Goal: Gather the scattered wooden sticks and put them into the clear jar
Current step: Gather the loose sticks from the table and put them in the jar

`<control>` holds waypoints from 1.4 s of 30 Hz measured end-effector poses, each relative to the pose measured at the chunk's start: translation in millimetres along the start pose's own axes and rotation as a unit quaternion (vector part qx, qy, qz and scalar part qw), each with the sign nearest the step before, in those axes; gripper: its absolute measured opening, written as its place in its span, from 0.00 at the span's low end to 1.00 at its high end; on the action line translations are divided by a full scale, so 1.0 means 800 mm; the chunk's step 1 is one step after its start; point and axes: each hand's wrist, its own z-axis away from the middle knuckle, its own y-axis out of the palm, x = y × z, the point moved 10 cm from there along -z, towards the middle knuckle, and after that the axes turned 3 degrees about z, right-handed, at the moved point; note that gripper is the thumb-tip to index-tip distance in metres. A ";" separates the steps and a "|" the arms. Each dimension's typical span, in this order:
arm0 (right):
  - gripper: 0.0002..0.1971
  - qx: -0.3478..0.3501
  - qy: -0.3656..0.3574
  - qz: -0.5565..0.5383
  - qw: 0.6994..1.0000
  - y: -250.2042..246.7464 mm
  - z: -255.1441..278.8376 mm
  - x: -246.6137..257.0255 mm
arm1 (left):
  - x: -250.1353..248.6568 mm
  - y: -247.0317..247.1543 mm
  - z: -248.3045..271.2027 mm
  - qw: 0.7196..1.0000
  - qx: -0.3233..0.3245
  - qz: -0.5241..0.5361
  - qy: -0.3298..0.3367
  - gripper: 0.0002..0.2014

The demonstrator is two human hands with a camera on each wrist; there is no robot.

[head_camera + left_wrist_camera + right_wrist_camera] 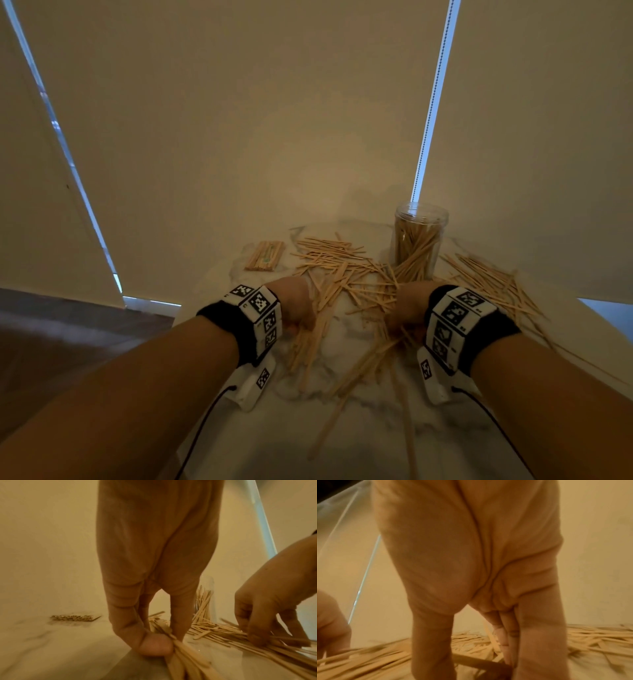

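No readable words, brands or numbers appear in any view. The white wrist bands (pixel 260 315) carry only black-and-white square code patterns. The packet of sticks (pixel 265 256) at the table's far left bears a greenish mark too small to read.

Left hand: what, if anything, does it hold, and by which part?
The left hand pinches a bunch of flat pale wooden sticks between thumb and fingers; which part of them it grips cannot be told.
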 end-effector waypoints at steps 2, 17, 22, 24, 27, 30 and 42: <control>0.19 0.013 0.003 -0.003 1.000 0.003 0.002 -0.003 | 0.003 0.004 0.003 0.998 0.015 0.050 -0.018 0.07; 0.18 -0.005 0.007 -0.057 0.998 0.012 0.023 -0.012 | -0.017 0.007 0.013 0.963 -0.015 0.267 -0.024 0.14; 0.17 0.000 0.009 -0.108 0.994 0.014 0.034 -0.024 | -0.032 0.019 0.010 0.935 -0.011 0.354 -0.032 0.09; 0.15 0.007 0.018 -0.134 0.991 0.014 0.041 -0.029 | -0.037 0.020 0.011 0.921 -0.016 0.389 -0.031 0.13; 0.15 -0.028 0.008 -0.215 0.976 0.007 0.045 -0.034 | -0.051 0.027 0.011 0.912 0.007 0.410 -0.014 0.15; 0.16 -0.076 -0.019 -0.253 0.964 -0.011 0.068 -0.034 | -0.068 0.031 0.014 0.903 0.027 0.428 0.012 0.16; 0.09 -0.204 -0.072 -0.390 0.895 -0.050 0.093 -0.037 | -0.098 0.024 -0.004 0.879 -0.019 0.474 0.046 0.33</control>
